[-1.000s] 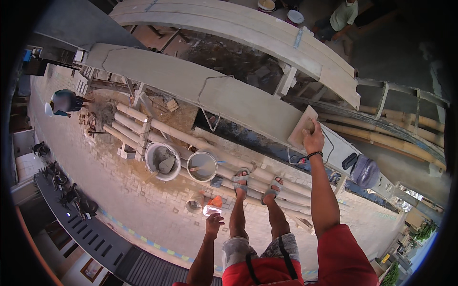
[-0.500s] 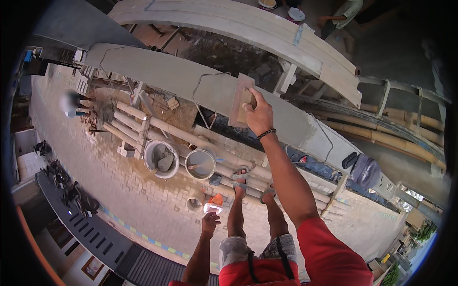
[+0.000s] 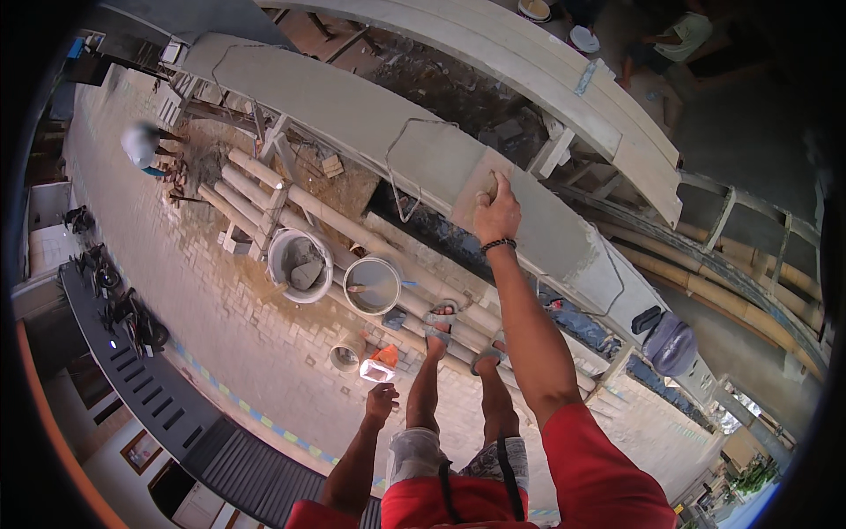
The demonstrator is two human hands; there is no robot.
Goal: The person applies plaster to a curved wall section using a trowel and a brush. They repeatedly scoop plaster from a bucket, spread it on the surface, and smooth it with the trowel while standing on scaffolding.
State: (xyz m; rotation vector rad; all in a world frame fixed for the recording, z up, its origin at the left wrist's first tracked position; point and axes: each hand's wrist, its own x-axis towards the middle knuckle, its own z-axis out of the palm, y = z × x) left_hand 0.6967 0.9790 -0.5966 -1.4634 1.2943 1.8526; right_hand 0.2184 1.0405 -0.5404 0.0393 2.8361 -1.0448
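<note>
My right hand [image 3: 499,212] is closed around the grip of a flat plastering float [image 3: 474,187], whose pinkish board lies against the smooth grey top of a long cement beam [image 3: 308,97]. A dark braided bracelet circles that wrist. My left hand [image 3: 382,402] hangs low at my side with loosely bent fingers and nothing visible in it. Beneath it on the paving are an orange and white bag [image 3: 379,363] and a small pale bucket [image 3: 346,353]. A bent metal rod [image 3: 393,163] crosses the beam left of the float.
My sandalled feet stand on bamboo poles [image 3: 423,275]. Close by are a bucket of grey mortar [image 3: 306,271] and a bucket of cloudy water [image 3: 374,289]. A purple bundle [image 3: 670,342] rests on the beam's right end. Another person [image 3: 141,145] bends down at far left.
My right hand has slid the float rightward along the beam, and the board now looks flatter on it. The whole view has shifted slightly. My left hand stays low.
</note>
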